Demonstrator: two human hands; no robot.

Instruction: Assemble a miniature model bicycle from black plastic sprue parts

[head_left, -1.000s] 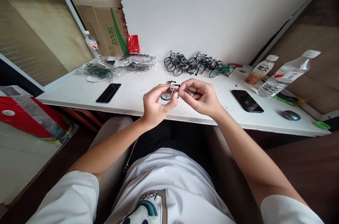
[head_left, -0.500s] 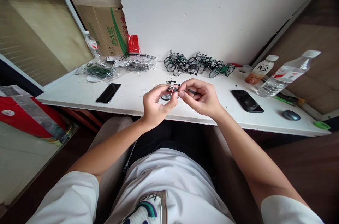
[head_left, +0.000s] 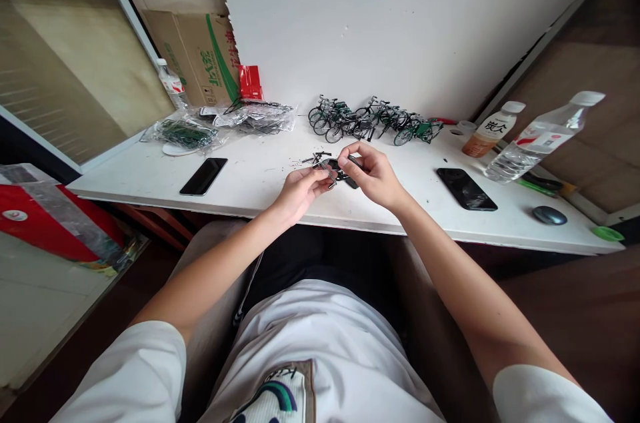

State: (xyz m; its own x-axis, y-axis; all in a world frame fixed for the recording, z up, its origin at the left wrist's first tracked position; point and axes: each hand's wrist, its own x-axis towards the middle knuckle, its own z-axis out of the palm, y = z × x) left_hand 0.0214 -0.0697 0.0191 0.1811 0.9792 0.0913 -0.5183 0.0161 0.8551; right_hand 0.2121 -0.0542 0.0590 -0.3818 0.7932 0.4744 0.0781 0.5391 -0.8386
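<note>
Both hands meet over the front middle of the white table [head_left: 260,176]. My left hand [head_left: 299,193] pinches a small metal piece of a miniature bicycle [head_left: 330,173] between thumb and fingertips. My right hand [head_left: 373,173] is closed on the dark part of the same small model, with a thin dark rod sticking out by its fingers. A few loose small black parts [head_left: 315,158] lie on the table just behind the hands. A row of several finished green and black model bicycles [head_left: 373,120] stands at the back by the wall.
Two black phones [head_left: 203,176] [head_left: 467,189] lie left and right of the hands. Plastic bags of parts [head_left: 187,133] and a cardboard box [head_left: 200,56] are at the back left. Two bottles [head_left: 543,140] [head_left: 491,130], a mouse [head_left: 549,215] and a green lid [head_left: 609,234] are at the right.
Both hands have moved forward and lower, onto the table. The model, held up with its wheel showing before, is now low between the fingertips.
</note>
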